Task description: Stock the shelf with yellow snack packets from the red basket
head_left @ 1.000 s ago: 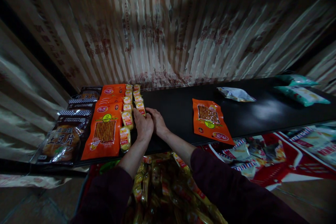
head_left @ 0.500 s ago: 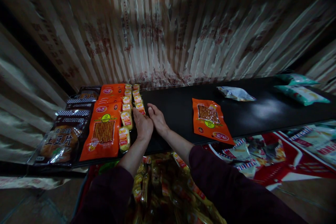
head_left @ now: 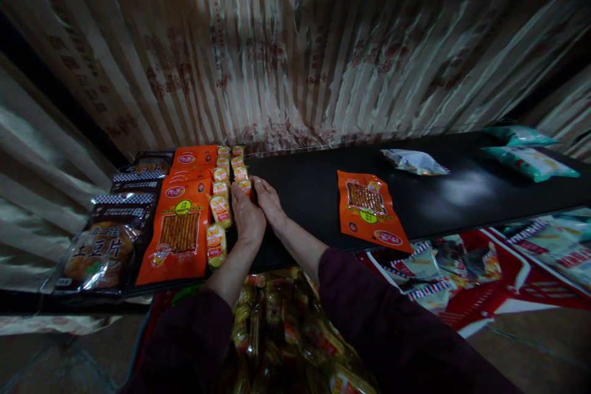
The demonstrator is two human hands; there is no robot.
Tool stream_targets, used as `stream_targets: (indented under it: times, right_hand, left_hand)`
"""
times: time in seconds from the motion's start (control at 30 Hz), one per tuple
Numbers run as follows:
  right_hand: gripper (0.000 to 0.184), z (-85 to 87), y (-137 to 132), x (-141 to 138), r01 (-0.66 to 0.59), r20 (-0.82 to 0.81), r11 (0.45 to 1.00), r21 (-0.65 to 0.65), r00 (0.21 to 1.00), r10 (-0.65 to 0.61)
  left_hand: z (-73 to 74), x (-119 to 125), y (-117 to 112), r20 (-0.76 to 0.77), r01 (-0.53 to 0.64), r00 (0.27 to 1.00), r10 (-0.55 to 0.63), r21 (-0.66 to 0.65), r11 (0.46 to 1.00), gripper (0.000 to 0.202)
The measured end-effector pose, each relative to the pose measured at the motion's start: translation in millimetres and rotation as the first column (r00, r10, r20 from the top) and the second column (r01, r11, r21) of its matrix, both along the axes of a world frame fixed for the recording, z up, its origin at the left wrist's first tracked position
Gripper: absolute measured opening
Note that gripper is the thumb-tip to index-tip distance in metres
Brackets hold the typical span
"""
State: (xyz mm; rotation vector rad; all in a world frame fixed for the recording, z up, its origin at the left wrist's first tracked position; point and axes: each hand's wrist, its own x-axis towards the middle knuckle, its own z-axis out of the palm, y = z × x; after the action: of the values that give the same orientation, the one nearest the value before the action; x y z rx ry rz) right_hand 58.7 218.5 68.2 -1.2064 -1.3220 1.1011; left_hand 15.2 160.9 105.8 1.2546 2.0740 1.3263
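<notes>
Flanking yellow packets (head_left: 244, 186) with left hand (head_left: 249, 217) and right hand (head_left: 269, 201) unclenched, probably to steady the row. Laid just right of orange bags (head_left: 178, 231), perhaps for tidy columns.

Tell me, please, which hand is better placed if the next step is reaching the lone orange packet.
The right hand, I think: it is nearer the lone orange packet. The left hand is farther off, beside the small yellow packets, with the right hand between.

Yellow packet (head_left: 244, 186): partly hidden by left hand (head_left: 248, 218)
Heaped packets (head_left: 281, 326): cut off below
Backdrop lettering (head_left: 316, 68): too small to read
</notes>
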Motion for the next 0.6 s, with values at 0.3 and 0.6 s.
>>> stream_targets:
  times: [0.3,0.6]
  right_hand:
    - [0.028,10.1,-6.3,-2.2,0.011,-0.103,0.994,-0.109,0.994,-0.022]
    - [0.036,3.6,-1.7,-4.4,0.024,0.036,0.995,-0.096,0.999,-0.020]
  left_hand:
    - [-5.5,-2.2,-1.0,-0.013,0.001,1.000,-0.001,0.003,1.000,0.052]
    - [-6.8,-8.3,1.7,-0.090,0.012,0.996,-0.006,0.061,0.998,0.049]
